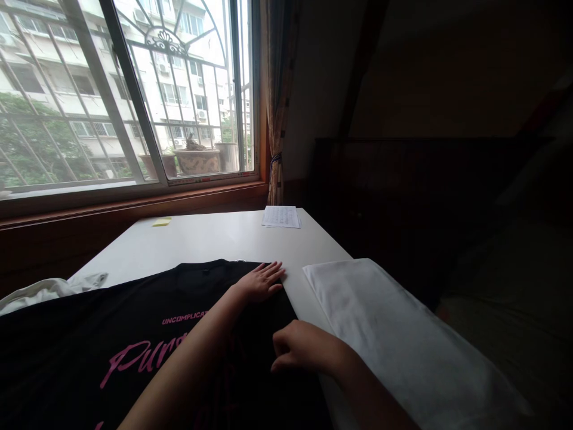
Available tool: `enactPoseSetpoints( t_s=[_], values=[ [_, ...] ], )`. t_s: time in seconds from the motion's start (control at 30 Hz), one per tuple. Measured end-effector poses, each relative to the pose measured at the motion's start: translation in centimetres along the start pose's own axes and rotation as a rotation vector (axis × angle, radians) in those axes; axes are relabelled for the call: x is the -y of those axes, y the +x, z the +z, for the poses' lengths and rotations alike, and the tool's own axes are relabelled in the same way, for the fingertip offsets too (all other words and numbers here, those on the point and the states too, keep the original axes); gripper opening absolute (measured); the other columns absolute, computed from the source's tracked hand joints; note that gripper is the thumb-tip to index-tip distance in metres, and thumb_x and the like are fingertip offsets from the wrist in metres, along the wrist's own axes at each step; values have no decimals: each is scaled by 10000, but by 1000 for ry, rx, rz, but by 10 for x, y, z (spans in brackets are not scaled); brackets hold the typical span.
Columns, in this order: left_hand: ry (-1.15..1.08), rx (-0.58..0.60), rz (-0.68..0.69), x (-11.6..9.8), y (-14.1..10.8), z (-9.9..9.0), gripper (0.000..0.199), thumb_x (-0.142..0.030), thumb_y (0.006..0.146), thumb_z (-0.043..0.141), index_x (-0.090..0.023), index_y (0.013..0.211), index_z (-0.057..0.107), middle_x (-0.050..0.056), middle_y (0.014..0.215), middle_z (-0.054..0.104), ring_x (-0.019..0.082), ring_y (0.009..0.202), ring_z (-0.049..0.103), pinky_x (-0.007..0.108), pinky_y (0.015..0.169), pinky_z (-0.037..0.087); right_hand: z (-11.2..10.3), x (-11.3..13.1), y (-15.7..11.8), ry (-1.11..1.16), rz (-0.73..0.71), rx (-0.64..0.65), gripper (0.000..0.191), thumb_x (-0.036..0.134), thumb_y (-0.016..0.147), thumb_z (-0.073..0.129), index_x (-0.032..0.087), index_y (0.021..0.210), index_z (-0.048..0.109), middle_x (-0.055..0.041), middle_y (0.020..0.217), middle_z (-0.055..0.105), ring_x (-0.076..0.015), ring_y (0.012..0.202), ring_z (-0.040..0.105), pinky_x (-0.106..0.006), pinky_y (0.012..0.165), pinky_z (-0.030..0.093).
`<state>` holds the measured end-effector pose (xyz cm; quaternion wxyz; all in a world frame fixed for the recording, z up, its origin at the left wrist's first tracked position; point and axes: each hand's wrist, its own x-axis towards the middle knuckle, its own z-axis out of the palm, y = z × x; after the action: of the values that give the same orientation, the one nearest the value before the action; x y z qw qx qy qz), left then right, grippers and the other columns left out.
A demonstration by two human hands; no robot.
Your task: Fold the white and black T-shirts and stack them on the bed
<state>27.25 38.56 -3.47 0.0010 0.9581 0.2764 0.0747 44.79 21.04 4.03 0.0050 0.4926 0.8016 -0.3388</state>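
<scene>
A black T-shirt (147, 298) with pink lettering lies spread over the white table (215, 236). Flat on its upper right part rests my left hand (260, 282), fingers stretched and spread, with the tips at the shirt's edge. My right hand (308, 346) is lower, over the shirt's right edge, its fingers curled in and the thumb pointing left. Whether any cloth is inside that curl is hidden. To the right of this hand is a folded white cloth (385, 328), apart from the shirt.
Light cloth (58, 289) is bunched at the left, beside the shirt. Papers (281, 217) and a yellow sticky note (162, 221) lie toward the table's far edge. Beyond stand a barred window (179, 89) and a tied curtain (276, 119). The right side is dark.
</scene>
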Motion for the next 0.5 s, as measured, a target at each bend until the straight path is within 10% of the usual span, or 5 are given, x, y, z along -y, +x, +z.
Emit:
enactPoseSetpoints(
  t_s=[0.5],
  values=[
    [29,16,-32,2,11,-3,593,-538,1069,223,-287,1605,193,39,1670,179,199,1549,151,495,1255,134,1,0,0,53,1,54,211,425,770,773,227,834,742,26,655,704,-135,596,635,-199,530,398]
  ],
)
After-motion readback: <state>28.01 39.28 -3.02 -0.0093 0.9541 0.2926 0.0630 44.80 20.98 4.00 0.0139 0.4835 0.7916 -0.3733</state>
